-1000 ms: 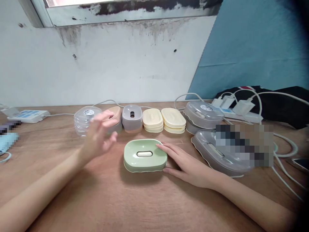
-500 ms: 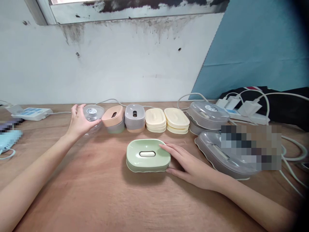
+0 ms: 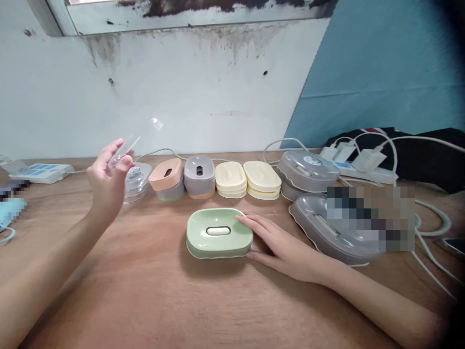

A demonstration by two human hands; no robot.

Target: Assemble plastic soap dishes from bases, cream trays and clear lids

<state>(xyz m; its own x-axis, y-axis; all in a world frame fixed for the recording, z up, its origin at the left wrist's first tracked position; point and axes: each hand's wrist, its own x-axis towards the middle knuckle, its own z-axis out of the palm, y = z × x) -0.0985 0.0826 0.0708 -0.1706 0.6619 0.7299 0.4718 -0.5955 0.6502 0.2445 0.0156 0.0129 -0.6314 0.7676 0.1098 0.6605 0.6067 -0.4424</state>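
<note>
Tilted up off the table, a clear plastic lid (image 3: 140,138) is pinched between the thumb and fingers of my left hand (image 3: 107,182). More clear lids (image 3: 138,183) sit stacked just behind and right of that hand, one with a round white label. At the middle of the table lies a pale green soap box (image 3: 220,247) with an oval slot in its top. My right hand (image 3: 285,245) grips its right end, fingers over the top rim and thumb low at the side.
Along the wall stand a peach tray (image 3: 158,180), a grey tray (image 3: 199,182) and two stacks of cream pieces (image 3: 231,175). Grey boxes with clear covers (image 3: 308,169) are at right. Power strips (image 3: 43,173) with white cables lie at both sides. A blurred patch hides part of the right.
My left hand has lifted a clear lid off the stack and tilted it up, moving slightly left. My right hand stays on the green soap box. The view has shifted slightly.
</note>
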